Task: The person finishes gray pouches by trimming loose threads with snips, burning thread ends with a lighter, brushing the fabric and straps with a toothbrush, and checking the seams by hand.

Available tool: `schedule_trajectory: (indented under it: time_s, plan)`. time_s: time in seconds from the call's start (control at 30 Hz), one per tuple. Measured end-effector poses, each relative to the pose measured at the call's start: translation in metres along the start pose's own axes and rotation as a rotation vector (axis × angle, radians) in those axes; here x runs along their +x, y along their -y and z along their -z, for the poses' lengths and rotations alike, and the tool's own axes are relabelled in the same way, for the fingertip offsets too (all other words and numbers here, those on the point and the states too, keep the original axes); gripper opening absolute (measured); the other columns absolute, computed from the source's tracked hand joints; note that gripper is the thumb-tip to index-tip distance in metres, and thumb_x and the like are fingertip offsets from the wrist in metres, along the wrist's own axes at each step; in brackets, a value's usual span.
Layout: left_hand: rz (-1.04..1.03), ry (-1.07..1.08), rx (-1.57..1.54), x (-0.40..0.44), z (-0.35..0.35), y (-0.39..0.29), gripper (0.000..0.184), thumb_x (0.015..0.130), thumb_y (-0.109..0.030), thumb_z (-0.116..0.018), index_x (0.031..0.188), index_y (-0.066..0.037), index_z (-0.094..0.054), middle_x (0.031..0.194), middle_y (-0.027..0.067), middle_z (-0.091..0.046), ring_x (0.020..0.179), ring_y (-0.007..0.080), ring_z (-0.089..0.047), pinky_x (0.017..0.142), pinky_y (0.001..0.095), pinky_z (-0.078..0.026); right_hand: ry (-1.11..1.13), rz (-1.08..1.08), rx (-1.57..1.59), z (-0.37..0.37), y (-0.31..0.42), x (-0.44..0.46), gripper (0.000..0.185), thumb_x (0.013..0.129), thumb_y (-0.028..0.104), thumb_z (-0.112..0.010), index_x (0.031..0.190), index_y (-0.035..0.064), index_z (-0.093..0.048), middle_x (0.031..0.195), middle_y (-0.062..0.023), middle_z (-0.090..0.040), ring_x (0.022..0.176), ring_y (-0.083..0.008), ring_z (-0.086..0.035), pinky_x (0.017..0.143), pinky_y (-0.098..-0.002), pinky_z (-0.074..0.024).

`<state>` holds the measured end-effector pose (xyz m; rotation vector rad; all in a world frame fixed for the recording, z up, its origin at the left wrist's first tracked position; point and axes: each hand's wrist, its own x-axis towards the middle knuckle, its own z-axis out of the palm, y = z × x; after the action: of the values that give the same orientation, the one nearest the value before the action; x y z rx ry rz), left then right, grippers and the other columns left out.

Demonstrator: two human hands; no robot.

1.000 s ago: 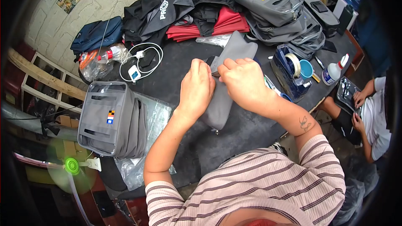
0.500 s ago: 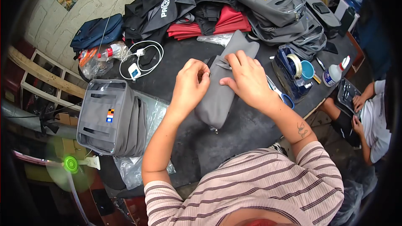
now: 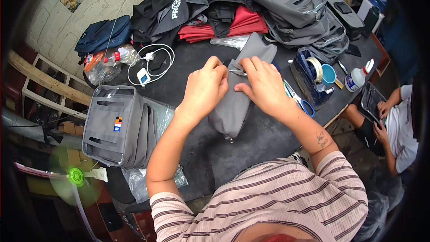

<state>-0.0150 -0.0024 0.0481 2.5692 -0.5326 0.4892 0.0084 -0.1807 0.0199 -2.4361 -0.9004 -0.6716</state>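
Note:
A long grey fabric pouch (image 3: 229,115) lies on the black table, its narrow near end toward me and a grey flap (image 3: 260,50) reaching away at the far end. My left hand (image 3: 205,85) is at the pouch's left edge, fingers closed in a pinch; whatever lies between the fingertips is hidden. My right hand (image 3: 262,83) is over the right side, its fingers curled on a small grey strap piece (image 3: 237,68) and its thumb apart on the fabric.
Stacked grey bags (image 3: 112,125) stand at left on clear plastic. Behind are a white cable (image 3: 172,56), red fabric (image 3: 192,33) and more grey bags (image 3: 286,0). Scissors (image 3: 307,106), a tape dispenser (image 3: 309,76) and a bottle (image 3: 356,78) are at right; beyond sits another person (image 3: 401,112).
My right hand has come off its earlier closed grip above the pouch and opened its thumb. My left hand dipped away, then returned to the strap area. The pouch shifted slightly left.

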Motion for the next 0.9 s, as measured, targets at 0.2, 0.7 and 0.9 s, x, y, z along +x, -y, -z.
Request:
schedule_trajectory:
  time_s: [0.2,0.7,0.9]
  plan:
    - [-0.084,-0.118,0.157,-0.008,-0.015,-0.005,0.012,0.070,-0.002,-0.062,0.080,-0.001,-0.055,0.092,0.0106,-0.052,0.076,0.0285,-0.061,0.062,0.0391,-0.051,-0.003,-0.002,0.000,0.007,-0.001,0.000,0.048,0.068,0.024,-0.076,0.104,0.0052,-0.050,0.089,-0.0108,-0.054,0.083,-0.0280,-0.058,0.073,-0.0385,-0.0437]
    - [0.012,-0.223,0.031,-0.014,-0.024,-0.001,0.014,0.070,-0.001,-0.062,0.079,-0.001,-0.052,0.092,0.0123,-0.053,0.075,0.0309,-0.060,0.061,0.0404,-0.050,0.044,0.177,-0.141,0.015,0.016,0.008,0.013,0.067,0.016,-0.065,0.074,0.0066,-0.059,0.067,-0.0079,-0.061,0.065,-0.0230,-0.064,0.064,-0.0343,-0.0479]
    - [-0.031,-0.206,0.093,-0.012,-0.022,-0.006,0.014,0.069,-0.001,-0.062,0.079,-0.001,-0.053,0.093,0.0124,-0.053,0.074,0.0306,-0.061,0.061,0.0402,-0.051,0.027,0.209,-0.202,0.013,0.021,0.008,0.012,0.066,0.015,-0.064,0.073,0.0059,-0.059,0.066,-0.0078,-0.061,0.064,-0.0222,-0.063,0.063,-0.0339,-0.0472]
